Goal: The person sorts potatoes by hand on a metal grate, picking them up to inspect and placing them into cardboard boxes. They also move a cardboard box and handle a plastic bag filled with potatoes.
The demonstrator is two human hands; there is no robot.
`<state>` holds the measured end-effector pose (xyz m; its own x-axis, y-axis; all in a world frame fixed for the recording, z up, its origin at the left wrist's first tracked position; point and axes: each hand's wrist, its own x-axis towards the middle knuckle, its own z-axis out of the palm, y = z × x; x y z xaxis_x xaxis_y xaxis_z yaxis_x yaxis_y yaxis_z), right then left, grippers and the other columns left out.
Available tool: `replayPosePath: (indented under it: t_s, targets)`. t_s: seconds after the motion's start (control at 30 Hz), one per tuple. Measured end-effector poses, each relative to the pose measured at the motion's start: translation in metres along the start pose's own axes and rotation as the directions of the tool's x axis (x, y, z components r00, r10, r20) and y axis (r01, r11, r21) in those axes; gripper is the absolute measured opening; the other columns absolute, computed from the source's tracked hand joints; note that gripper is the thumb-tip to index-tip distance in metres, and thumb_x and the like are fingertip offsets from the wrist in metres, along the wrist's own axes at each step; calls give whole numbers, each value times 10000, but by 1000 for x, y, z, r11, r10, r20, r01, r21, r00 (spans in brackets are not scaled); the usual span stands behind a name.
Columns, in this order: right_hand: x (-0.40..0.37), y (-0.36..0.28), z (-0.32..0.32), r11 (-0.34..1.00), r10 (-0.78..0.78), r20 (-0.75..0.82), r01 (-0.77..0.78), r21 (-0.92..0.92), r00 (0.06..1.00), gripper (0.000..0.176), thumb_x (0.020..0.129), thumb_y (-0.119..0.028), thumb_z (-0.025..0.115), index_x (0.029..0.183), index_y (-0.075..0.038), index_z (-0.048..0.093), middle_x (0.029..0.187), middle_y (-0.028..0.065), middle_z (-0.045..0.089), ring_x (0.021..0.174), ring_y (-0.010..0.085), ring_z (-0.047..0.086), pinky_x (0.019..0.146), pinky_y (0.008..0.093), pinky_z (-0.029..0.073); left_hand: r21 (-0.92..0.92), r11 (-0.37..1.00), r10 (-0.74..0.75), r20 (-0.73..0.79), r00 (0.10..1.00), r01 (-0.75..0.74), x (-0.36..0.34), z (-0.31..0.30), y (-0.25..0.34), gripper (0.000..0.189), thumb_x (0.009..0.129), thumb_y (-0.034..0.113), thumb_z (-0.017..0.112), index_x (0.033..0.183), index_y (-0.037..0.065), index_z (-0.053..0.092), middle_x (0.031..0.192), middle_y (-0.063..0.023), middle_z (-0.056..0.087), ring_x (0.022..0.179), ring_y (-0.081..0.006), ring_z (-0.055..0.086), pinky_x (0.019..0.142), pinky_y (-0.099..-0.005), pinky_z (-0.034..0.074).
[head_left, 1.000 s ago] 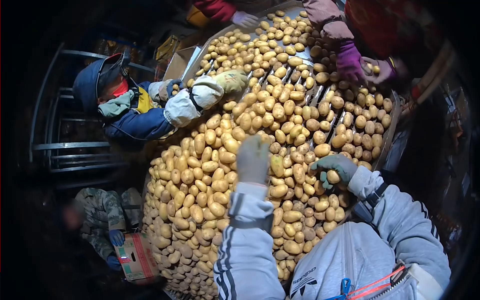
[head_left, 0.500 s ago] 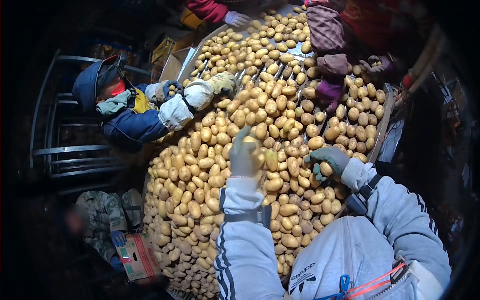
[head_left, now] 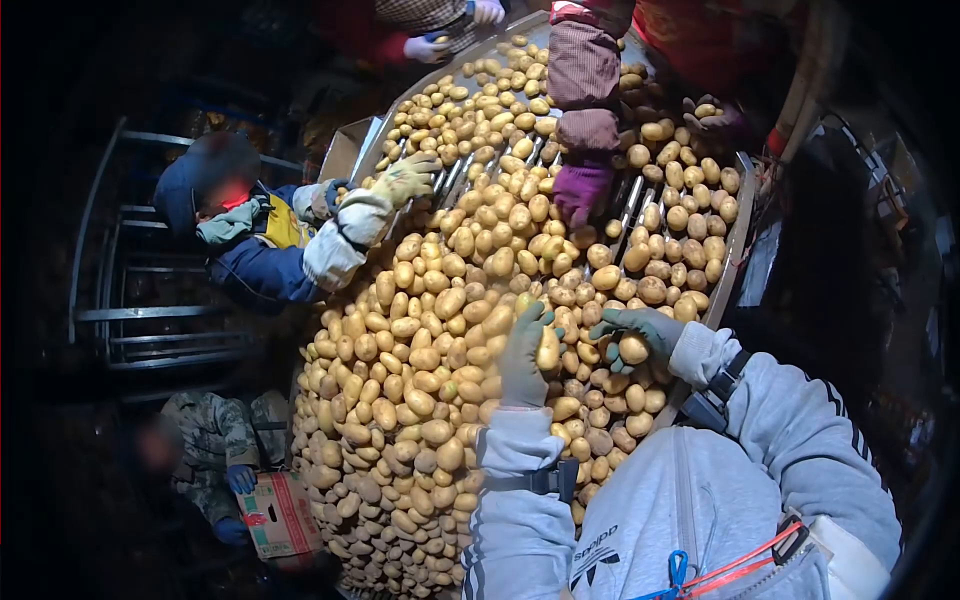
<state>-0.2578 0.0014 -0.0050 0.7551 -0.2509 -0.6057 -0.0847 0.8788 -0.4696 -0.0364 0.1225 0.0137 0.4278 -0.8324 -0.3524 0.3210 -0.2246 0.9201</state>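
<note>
My left hand [head_left: 522,368], in a grey-green glove, is closed around a yellow potato [head_left: 548,350] over the middle of the heap. To its right, my right hand [head_left: 652,328] wears the same kind of glove. Its fingers curl round another potato [head_left: 633,348], low over the pile. Both hands are just above a broad heap of potatoes [head_left: 425,380] spread over a sorting table, with metal rollers [head_left: 627,205] showing between some of them. Potatoes directly beneath my palms are hidden.
Across the table, a purple-gloved hand [head_left: 580,192] reaches among the potatoes. On the left, a co-worker's pale glove [head_left: 408,178] is over the rollers. A person at lower left holds a cardboard box [head_left: 280,515]. The table's metal rim [head_left: 735,225] runs along the right.
My left hand has moved right and nearer me, closer to my right hand. My right hand still holds a potato. The purple-gloved hand has shifted left, and the pale glove has drawn back left.
</note>
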Motion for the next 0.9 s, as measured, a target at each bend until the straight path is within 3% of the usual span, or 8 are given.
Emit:
replayPosePath:
  t_s: [0.1, 0.17, 0.27, 0.43, 0.5, 0.57, 0.77, 0.9]
  targets:
    - [-22, 1, 15, 1000, -9, 120, 10, -8, 993, 444, 1062, -384, 624, 1257, 8, 699, 1077, 103, 751, 867, 175, 738, 745, 285, 627, 286, 956, 5, 174, 985, -55, -20, 41, 9, 500, 1113, 262, 489, 1527, -18, 494, 1469, -171, 590, 1311, -255, 598, 1077, -328, 498]
    - [-14, 26, -6, 933, -266, 184, 301, -196, 946, 448, 1059, -432, 613, 1199, -18, 710, 1040, 91, 765, 862, 184, 749, 748, 287, 628, 541, 823, -11, 324, 946, -176, -30, 63, 12, 499, 1115, 270, 494, 1524, -15, 511, 1493, -169, 589, 1387, -253, 550, 1166, -343, 428]
    - [-34, 13, -4, 995, -42, 144, 53, -80, 989, 450, 1049, -439, 621, 1203, -28, 718, 1035, 79, 774, 863, 166, 744, 757, 273, 614, 456, 823, 144, 407, 902, -338, -34, 70, 1, 477, 1135, 279, 479, 1510, -8, 541, 1482, -151, 622, 1375, -220, 575, 1171, -346, 422]
    - [-58, -1, -16, 1000, 8, 27, -7, -14, 1000, 491, 1049, -468, 608, 1217, -26, 741, 998, 74, 770, 785, 145, 716, 613, 254, 562, 559, 774, 263, 146, 954, -298, -9, 22, -17, 450, 1083, 217, 551, 1459, -30, 565, 1455, -184, 606, 1310, -275, 590, 1132, -369, 448]
    - [-60, 3, -40, 999, -30, 118, 24, 48, 993, 520, 1074, -449, 571, 1263, 19, 698, 1129, 130, 756, 911, 170, 726, 732, 282, 610, 624, 744, 316, -13, 949, -239, 10, -3, -15, 453, 1052, 211, 607, 1424, -47, 583, 1426, -212, 613, 1295, -318, 590, 1132, -403, 446]
    - [-65, 12, -60, 995, -52, 57, 47, 82, 997, 513, 1043, -490, 619, 1264, -34, 705, 937, 63, 740, 704, 169, 696, 595, 281, 565, 781, 570, 367, 36, 930, -255, 26, -20, -2, 490, 1025, 217, 651, 1419, -64, 574, 1431, -238, 598, 1314, -354, 570, 1150, -423, 424]
    - [-164, -14, -71, 969, -247, -236, 235, -78, 940, 505, 1049, -483, 571, 1176, -13, 708, 988, 111, 745, 770, 209, 727, 597, 312, 576, 919, 166, 448, 252, 858, -357, 68, -15, -44, 566, 915, 146, 685, 1458, 29, 579, 1492, -235, 548, 1398, -399, 497, 1191, -471, 381]
    - [-196, -13, -115, 931, -364, -396, 319, -177, 843, 470, 1063, -474, 534, 1027, -40, 711, 809, 86, 680, 625, 204, 683, 525, 304, 544, 968, 151, 426, 120, 897, -201, 79, -5, -53, 579, 869, 73, 669, 1444, 69, 601, 1460, -236, 564, 1362, -417, 523, 1175, -477, 405]
